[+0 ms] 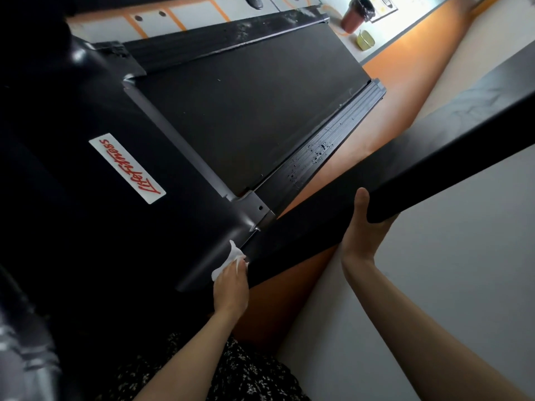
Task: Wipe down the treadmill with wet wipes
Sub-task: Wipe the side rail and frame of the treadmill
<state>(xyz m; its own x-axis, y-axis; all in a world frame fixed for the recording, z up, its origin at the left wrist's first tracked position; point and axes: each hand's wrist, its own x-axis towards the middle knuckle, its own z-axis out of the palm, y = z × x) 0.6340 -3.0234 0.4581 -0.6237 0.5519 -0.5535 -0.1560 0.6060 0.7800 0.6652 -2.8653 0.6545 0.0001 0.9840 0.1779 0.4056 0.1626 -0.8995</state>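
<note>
Nearest you, your left hand (231, 290) has its fingers bunched on a crumpled white wet wipe (230, 255), pressing it against the hood's edge, below and right of the white label (127, 168). Right of the label, your right hand (362, 235) grasps a black bar (434, 157) from beneath, thumb up its near face; the other fingers are hidden behind it. The treadmill (86, 227) lies with its long axis running from the glossy black hood around the label up and rightward away from you. The label carries red script. Beyond it, the matte dark belt (246, 105) runs between ribbed side rails (315, 151) flecked with pale specks. Farthest from the label, past the deck's end, stand a reddish bin (351, 20) with a black liner and a small yellow-green container (365, 40).
</note>
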